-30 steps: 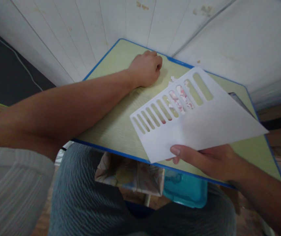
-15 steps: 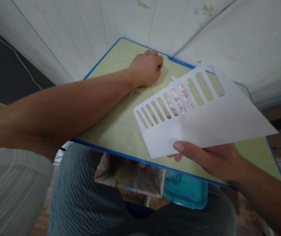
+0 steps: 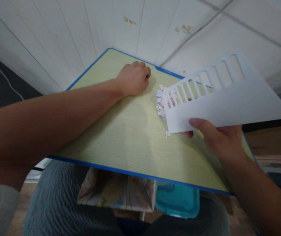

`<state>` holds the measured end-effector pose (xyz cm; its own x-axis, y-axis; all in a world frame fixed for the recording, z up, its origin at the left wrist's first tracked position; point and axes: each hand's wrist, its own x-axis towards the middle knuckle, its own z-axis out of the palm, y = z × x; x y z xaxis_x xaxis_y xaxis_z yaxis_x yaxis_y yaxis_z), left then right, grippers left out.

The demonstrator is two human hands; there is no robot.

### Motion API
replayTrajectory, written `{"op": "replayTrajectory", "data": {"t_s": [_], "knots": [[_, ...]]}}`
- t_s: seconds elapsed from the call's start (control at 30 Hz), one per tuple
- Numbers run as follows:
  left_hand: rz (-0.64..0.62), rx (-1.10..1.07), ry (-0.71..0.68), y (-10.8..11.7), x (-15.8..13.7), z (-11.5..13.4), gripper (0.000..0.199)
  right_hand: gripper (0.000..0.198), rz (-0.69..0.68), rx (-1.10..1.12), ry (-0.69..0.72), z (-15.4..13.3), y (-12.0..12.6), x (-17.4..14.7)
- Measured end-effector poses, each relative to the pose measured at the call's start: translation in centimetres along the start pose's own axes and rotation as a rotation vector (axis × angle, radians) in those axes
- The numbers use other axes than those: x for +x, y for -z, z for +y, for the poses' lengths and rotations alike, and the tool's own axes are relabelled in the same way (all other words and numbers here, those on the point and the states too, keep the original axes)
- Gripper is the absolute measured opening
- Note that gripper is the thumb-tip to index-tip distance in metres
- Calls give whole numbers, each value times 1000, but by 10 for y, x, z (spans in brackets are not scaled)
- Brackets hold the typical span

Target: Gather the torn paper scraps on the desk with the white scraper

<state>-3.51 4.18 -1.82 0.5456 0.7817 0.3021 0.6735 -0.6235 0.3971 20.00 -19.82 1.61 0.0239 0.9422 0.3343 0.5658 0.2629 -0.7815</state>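
right-hand fingers [image 3: 202, 125] are pinched closed on the white slotted card [image 3: 229, 105], its lower edge between them.

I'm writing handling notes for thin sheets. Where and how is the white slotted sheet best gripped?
The white slotted sheet is probably best pinched along its solid near edge, coming from the person's side, thumb above and fingers beneath, as the right hand does. That band is uncut, with room beneath, while the far side is slotted, leaving only narrow strips.
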Motion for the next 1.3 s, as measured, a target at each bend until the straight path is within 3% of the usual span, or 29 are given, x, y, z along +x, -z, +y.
{"op": "replayTrajectory", "data": {"t_s": [0.17, 0.33, 0.47, 0.73, 1.13, 1.3], "knots": [[-11, 119, -12, 5, -2, 7, 43, 35, -28, -5, -5, -7, -7, -3], [-12, 95, -3, 6, -3, 8, 43, 39, -110, 15, -32, -5, -9, -3], [-10, 108, -8, 6, -3, 7, 47, 33, -56, 50, -53, -6, -9, 0], [18, 70, -35, 0, 0, 0, 42, 47, -86, -11, -8, -6, -10, -1], [-54, 183, 0, 8, -3, 8, 56, 39, -59, 85, -74, -8, -16, 3], [-16, 184, -20, 4, -2, 6, 50, 42, -33, 45, -41, -1, -16, 2]]}}
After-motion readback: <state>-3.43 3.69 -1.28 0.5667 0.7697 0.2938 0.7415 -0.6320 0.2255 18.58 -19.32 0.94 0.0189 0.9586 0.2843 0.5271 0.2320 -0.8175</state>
